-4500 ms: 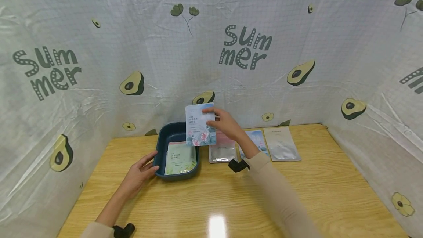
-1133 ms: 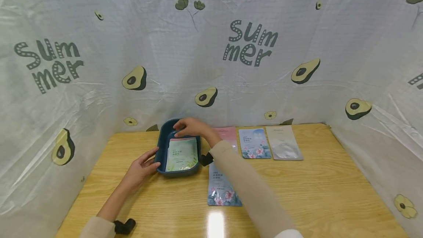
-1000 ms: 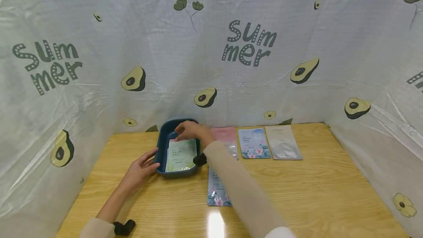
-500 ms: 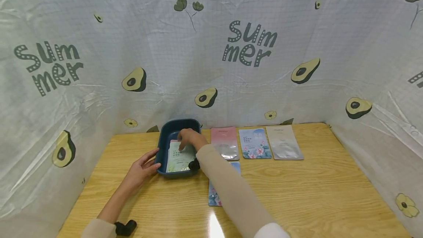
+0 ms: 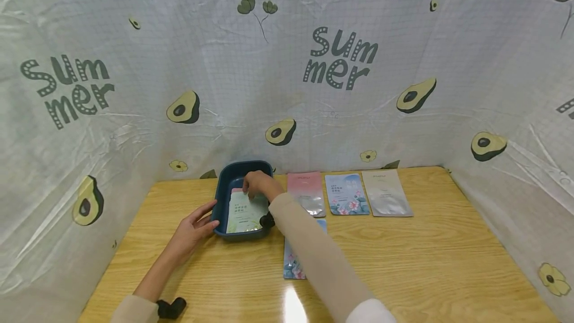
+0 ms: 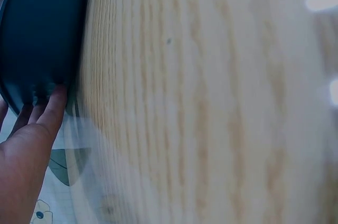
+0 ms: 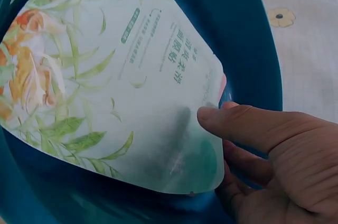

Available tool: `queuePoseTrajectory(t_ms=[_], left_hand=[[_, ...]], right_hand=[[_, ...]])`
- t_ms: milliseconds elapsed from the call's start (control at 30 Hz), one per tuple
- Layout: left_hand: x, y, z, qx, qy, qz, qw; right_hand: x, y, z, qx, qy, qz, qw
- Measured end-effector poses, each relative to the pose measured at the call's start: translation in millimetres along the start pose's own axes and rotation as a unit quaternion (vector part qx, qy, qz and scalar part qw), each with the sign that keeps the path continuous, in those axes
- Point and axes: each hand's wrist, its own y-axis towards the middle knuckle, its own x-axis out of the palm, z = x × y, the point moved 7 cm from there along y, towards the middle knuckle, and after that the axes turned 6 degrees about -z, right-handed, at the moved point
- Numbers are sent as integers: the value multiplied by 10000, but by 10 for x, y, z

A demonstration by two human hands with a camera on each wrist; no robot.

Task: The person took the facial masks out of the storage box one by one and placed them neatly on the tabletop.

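A dark blue plastic basin [image 5: 220, 213] holds a small stack of face mask sachets. Uppermost lies a pale green face mask sachet [image 7: 137, 76] with leaves and orange flowers; a pink edge peeks from under it. My right hand [image 5: 261, 185] reaches into the basin and pinches the green sachet's edge, thumb on top and fingers beneath in the right wrist view. At the basin's left side, my left hand [image 5: 194, 228] rests its fairly straight fingers [image 6: 52, 113] against the outer wall.
Right of the basin, a pink sachet [image 5: 306, 191], a blue floral sachet [image 5: 347, 194] and a cream-silver sachet [image 5: 386, 193] lie in a row on the wooden table [image 5: 403, 263]. Another blue floral sachet [image 5: 293, 263] lies nearer, partly under my right forearm. A printed curtain [image 5: 242, 74] stands behind.
The blue floral sachet once in my right hand now lies on the table. My right hand has since gone into the basin and taken the green sachet's edge. My left hand stays put.
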Motion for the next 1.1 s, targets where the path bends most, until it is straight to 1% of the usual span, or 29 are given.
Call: queuePoseTrajectory(t_ms=[167, 300, 467, 567, 633, 800, 967, 1100], left_hand=[[4, 6, 10, 46, -33, -2, 10000], [15, 12, 16, 80, -29, -10, 10000], [26, 14, -6, 5, 16, 9, 10000], [25, 8, -6, -33, 29, 32, 10000], [24, 4, 1, -38, 74, 38, 10000], [17, -3, 19, -24, 94, 61, 9999], [17, -6, 28, 31, 66, 16, 10000], [23, -16, 33, 78, 34, -39, 10000]], right_hand=[[-39, -21, 15, -24, -79, 36, 10000], [-67, 3, 22, -123, -109, 171, 9997], [-83, 50, 43, -366, -7, 269, 9990], [-96, 51, 43, -536, 220, 153, 9982], [-105, 37, 36, -654, 452, 7, 9968], [-139, -32, -6, -991, 984, -273, 9898], [-200, -97, -8, -1009, 1242, -177, 9870], [-213, -112, 14, -990, 1639, 0, 9815]])
